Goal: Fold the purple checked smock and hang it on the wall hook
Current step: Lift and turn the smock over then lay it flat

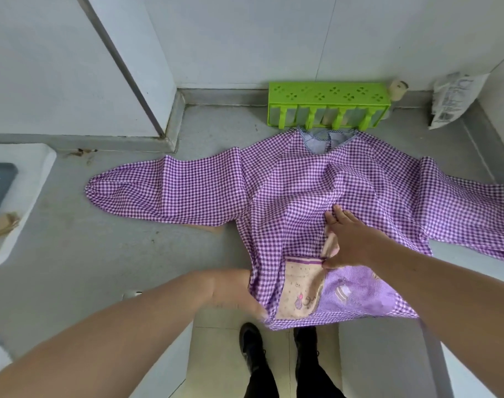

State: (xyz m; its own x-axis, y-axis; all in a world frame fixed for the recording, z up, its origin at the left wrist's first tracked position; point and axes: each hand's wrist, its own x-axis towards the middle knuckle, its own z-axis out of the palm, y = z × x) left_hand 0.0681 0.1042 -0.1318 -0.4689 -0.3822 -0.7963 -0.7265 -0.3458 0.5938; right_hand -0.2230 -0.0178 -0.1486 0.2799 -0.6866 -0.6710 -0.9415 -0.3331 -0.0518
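The purple checked smock [296, 182] lies spread on a grey counter [101, 248], sleeves out to left and right, neck opening toward the wall. Its lower hem hangs over the counter's front edge, showing a beige and purple pocket patch. My left hand [236, 291] grips the smock's lower left edge at the counter front, fingers partly hidden under the cloth. My right hand [348, 239] rests flat on the smock's middle, fingers straight, thumb at the pocket's top edge. No wall hook is in view.
A green plastic rack [328, 94] stands against the back wall just beyond the smock's neck. A small cup [397, 89] and a white bag [451, 101] sit at the back right. A white sink [29, 182] lies at the left. My shoes [253, 349] show on the floor below.
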